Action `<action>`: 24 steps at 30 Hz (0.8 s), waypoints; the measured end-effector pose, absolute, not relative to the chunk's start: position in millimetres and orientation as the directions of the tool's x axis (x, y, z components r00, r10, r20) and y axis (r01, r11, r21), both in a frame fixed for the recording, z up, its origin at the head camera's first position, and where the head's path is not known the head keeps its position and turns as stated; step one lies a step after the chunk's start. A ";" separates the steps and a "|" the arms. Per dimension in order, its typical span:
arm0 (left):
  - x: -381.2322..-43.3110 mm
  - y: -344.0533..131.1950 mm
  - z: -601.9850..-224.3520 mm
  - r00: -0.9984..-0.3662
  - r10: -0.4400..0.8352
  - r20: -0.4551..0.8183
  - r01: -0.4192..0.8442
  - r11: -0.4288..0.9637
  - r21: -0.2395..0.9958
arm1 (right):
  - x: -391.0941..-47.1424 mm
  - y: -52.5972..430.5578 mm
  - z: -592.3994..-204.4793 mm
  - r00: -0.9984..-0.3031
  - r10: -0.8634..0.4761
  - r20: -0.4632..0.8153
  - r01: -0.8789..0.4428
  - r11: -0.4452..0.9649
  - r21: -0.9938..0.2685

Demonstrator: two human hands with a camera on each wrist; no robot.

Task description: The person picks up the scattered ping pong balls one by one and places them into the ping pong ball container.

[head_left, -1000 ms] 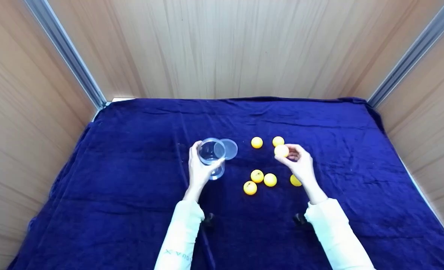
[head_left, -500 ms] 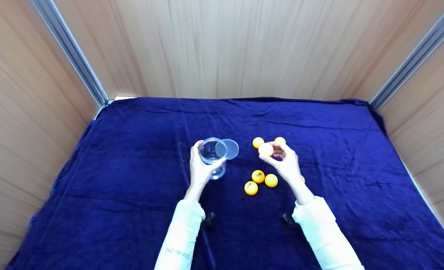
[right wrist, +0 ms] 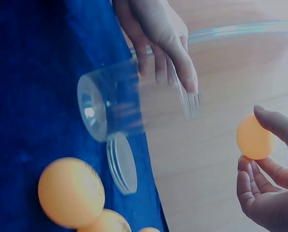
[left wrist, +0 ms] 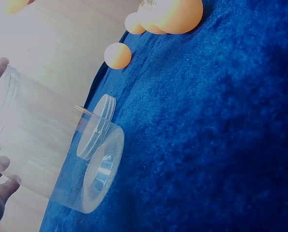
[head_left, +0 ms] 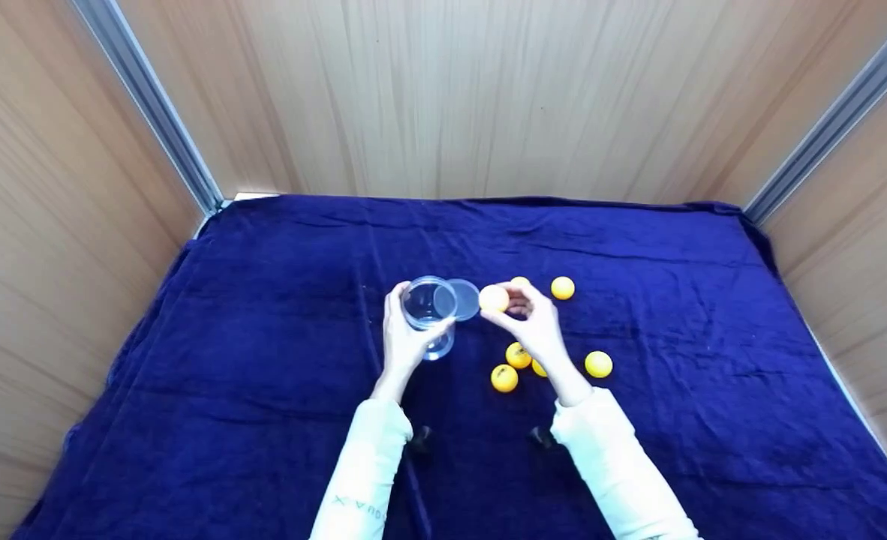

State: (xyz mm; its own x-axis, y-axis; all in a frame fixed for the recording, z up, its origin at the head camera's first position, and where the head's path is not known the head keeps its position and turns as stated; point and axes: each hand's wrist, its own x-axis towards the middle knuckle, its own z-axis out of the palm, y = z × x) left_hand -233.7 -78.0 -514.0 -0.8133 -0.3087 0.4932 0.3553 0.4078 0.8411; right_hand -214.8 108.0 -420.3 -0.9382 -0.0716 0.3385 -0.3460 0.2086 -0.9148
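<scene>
My left hand (head_left: pixel 406 337) grips a clear plastic jar (right wrist: pixel 119 96) around its upper part, fingers and thumb on opposite sides near the threaded rim. The jar is upright with its mouth uncovered, its base down at the blue cloth, and nothing shows inside. Behind its right side lies a round clear lid (head_left: pixel 467 300), partly overlapped by the jar in the head view. To the right, my right hand (head_left: pixel 539 324) pinches an orange ping-pong ball (right wrist: pixel 253 137) between thumb and fingertips. That ball is at about rim height, a short distance from the jar's mouth.
Several more ping-pong balls rest on the blue cloth (head_left: pixel 263 337) right of the jar. One ball (head_left: pixel 599 364) sits outermost, another (head_left: pixel 563 288) farther back, and one (head_left: pixel 504 378) nearest me. Wood-grain panels (head_left: pixel 473 97) rise at the back and both sides.
My right hand has carried its ping-pong ball leftward toward the jar, uncovering the outermost ball and partly hiding others. The left hand and jar stay in nearly the same place.
</scene>
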 end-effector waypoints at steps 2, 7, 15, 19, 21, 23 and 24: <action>-233.6 -78.0 -513.8 -0.812 -0.308 0.496 0.358 0.408 0.840 | -214.9 102.9 -418.5 -0.940 -0.082 0.331 -0.341 0.198 -0.919; -234.4 -78.5 -514.4 -0.812 -0.303 0.498 0.360 0.412 0.837 | -218.1 91.4 -418.1 -0.941 -0.101 0.323 -0.337 0.189 -0.923; -234.7 -78.5 -513.6 -0.815 -0.308 0.491 0.346 0.421 0.839 | -238.9 78.8 -442.7 -0.938 -0.111 0.329 -0.345 0.208 -0.915; -234.5 -78.0 -513.7 -0.812 -0.309 0.495 0.346 0.429 0.834 | -243.5 71.1 -446.9 -0.928 -0.125 0.350 -0.369 0.199 -0.908; -234.3 -77.6 -513.8 -0.811 -0.308 0.498 0.347 0.433 0.832 | -245.2 67.9 -447.7 -0.923 -0.136 0.360 -0.381 0.202 -0.902; -234.2 -77.3 -514.0 -0.812 -0.307 0.497 0.347 0.432 0.833 | -246.7 65.1 -447.9 -0.922 -0.147 0.359 -0.384 0.214 -0.898; -234.2 -77.3 -514.2 -0.812 -0.305 0.497 0.348 0.430 0.833 | -247.2 63.9 -447.8 -0.922 -0.151 0.357 -0.384 0.222 -0.896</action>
State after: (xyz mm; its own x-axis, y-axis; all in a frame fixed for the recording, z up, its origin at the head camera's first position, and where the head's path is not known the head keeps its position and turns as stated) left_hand -234.2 -77.3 -514.2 -0.8124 -0.3054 0.4967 0.3477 0.4301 0.8331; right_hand -247.2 63.9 -447.8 -0.9217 -0.1509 0.3573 -0.3838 0.2216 -0.8964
